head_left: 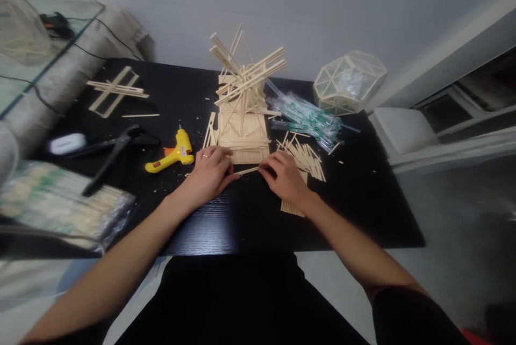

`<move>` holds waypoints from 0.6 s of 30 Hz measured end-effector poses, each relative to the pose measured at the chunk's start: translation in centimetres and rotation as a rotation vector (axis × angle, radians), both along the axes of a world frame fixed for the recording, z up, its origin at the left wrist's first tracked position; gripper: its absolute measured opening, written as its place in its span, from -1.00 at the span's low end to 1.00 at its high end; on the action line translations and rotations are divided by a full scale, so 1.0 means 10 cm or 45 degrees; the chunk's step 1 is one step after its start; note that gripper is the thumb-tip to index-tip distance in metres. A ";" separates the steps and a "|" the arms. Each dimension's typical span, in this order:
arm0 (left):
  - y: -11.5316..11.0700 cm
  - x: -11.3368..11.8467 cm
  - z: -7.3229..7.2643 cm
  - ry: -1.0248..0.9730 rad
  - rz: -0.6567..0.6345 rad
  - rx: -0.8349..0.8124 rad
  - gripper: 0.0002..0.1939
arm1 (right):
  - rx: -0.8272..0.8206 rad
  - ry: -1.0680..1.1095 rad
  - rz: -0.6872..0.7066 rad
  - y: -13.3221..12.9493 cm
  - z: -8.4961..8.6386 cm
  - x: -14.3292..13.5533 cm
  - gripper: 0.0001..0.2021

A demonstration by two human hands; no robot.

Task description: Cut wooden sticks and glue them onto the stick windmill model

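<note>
Between my two hands lies a thin wooden stick (pixel 248 171), just in front of a windmill-like stick model (pixel 244 127) on a slatted base. My left hand (pixel 213 172) pinches the stick's left end, a ring on one finger. At its right end, the fingertips of my right hand (pixel 283 175) close on it. A yellow glue gun (pixel 172 152) rests on its side left of my left hand. Beyond my right hand is a loose pile of short sticks (pixel 306 157). Partly under my right wrist sits a small slatted stick panel (pixel 292 207).
Crossed stick frames (pixel 117 91) lie at the back left. Plastic wrappers (pixel 304 114) and a faceted stick-framed shape (pixel 350 81) are at the back right. On the left are a black clamp-like tool (pixel 116 151), a white case (pixel 67 143) and bagged sticks (pixel 60 202) on the black table (pixel 355 210).
</note>
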State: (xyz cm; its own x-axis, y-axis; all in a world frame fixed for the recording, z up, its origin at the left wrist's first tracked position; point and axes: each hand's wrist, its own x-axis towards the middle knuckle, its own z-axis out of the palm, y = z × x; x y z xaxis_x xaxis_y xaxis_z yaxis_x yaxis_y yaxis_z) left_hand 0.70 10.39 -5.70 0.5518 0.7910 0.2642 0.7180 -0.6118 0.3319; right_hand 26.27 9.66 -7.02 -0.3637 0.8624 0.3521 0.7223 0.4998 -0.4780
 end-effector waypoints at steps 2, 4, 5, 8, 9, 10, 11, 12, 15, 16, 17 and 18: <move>-0.01 -0.01 0.04 -0.012 -0.061 -0.020 -0.76 | -0.010 0.009 0.015 -0.01 0.01 0.00 -0.92; -0.03 -0.01 0.08 -0.024 -0.120 -0.024 -0.76 | -0.025 0.015 0.044 -0.02 0.03 -0.01 -0.91; -0.05 -0.01 0.10 -0.028 -0.148 -0.031 -0.78 | -0.035 0.020 0.064 -0.03 0.03 -0.01 -0.90; -0.09 0.00 0.15 -0.059 -0.248 -0.088 -0.82 | -0.049 0.035 0.124 -0.05 0.03 -0.03 -0.88; -0.11 0.02 0.16 -0.075 -0.286 -0.109 -0.83 | -0.046 0.035 0.147 -0.05 0.03 -0.03 -0.88; -0.13 0.03 0.17 -0.089 -0.324 -0.129 -0.84 | -0.037 0.031 0.167 -0.06 0.03 -0.04 -0.88; -0.15 0.04 0.18 -0.098 -0.360 -0.146 -0.86 | -0.023 0.025 0.183 -0.06 0.03 -0.05 -0.89; -0.17 0.06 0.19 -0.103 -0.389 -0.163 -0.88 | -0.007 0.019 0.198 -0.06 0.02 -0.05 -0.89; -0.21 0.09 0.21 -0.084 -0.429 -0.198 -0.90 | 0.025 0.026 0.246 -0.07 0.03 -0.06 -0.92; -0.23 0.09 0.22 -0.072 -0.430 -0.198 -0.90 | 0.023 0.033 0.269 -0.08 0.03 -0.06 -0.92; -0.24 0.09 0.23 -0.060 -0.429 -0.196 -0.89 | 0.015 0.041 0.297 -0.08 0.03 -0.07 -0.92; -0.26 0.09 0.24 -0.046 -0.428 -0.196 -0.89 | 0.005 0.047 0.322 -0.08 0.03 -0.07 -0.93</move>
State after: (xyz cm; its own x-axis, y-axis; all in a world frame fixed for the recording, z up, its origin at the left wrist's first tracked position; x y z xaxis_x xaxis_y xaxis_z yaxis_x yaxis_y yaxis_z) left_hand 1.56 7.81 -3.31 0.7801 0.5990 0.1809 0.4712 -0.7526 0.4599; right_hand 25.57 8.85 -6.74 -0.5546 0.7440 0.3727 0.5559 0.6645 -0.4994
